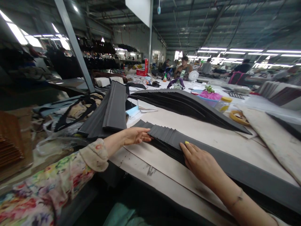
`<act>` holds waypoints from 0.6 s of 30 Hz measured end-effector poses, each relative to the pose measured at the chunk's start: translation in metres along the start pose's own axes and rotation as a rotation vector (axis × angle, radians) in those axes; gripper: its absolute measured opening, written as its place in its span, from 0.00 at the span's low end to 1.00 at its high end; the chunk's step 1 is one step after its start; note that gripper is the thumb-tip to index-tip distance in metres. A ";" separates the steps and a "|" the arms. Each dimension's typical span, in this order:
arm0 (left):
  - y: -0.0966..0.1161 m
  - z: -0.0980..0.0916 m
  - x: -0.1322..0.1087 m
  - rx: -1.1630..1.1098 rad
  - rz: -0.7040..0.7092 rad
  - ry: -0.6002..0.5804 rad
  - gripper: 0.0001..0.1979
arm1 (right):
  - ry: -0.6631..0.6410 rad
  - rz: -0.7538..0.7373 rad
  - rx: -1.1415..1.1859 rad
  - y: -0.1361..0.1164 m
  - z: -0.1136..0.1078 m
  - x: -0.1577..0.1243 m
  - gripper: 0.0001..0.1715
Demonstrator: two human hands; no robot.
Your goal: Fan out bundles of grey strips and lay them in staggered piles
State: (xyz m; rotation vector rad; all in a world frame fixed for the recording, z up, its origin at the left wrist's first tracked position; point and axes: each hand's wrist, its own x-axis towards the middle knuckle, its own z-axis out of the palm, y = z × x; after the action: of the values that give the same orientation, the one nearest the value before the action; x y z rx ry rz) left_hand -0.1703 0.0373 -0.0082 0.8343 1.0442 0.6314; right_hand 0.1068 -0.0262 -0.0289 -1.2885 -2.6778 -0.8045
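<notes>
A long stack of dark grey strips (211,150) runs across the table, its layers fanned out in steps at the left end. My left hand (136,135) is at that fanned end, thumb and fingers closed on the strips' near edge. My right hand (199,158) lies farther right along the same stack, fingers stretched onto the top strip near its front edge. Something small and yellow (186,142) shows at one of its fingertips. The undersides of the fingers on both hands are hidden.
Behind lies another bowed stack of grey strips (188,102); more strips (115,106) lean at left. A blue face mask (133,112), a yellow-lidded jar (223,104) and a yellow tape roll (238,117) lie around. A metal post (75,47) rises at left. People sit farther back.
</notes>
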 end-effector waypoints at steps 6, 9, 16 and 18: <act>-0.021 0.052 0.015 -0.045 -0.032 -0.203 0.16 | 0.042 0.066 0.119 0.006 -0.005 -0.001 0.22; -0.025 0.085 0.027 -0.055 -0.039 -0.196 0.18 | 0.064 0.113 0.212 0.011 -0.006 -0.003 0.21; -0.029 0.111 0.041 -0.084 -0.006 -0.019 0.11 | 0.128 0.150 0.241 0.012 0.007 -0.011 0.25; -0.030 0.112 0.041 -0.096 0.011 0.002 0.09 | 0.161 0.140 0.202 0.015 0.013 -0.019 0.25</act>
State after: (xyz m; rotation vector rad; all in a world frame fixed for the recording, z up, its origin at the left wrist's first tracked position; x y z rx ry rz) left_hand -0.0500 0.0210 -0.0238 0.7566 1.0037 0.6866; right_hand 0.1322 -0.0261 -0.0388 -1.2858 -2.4397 -0.5779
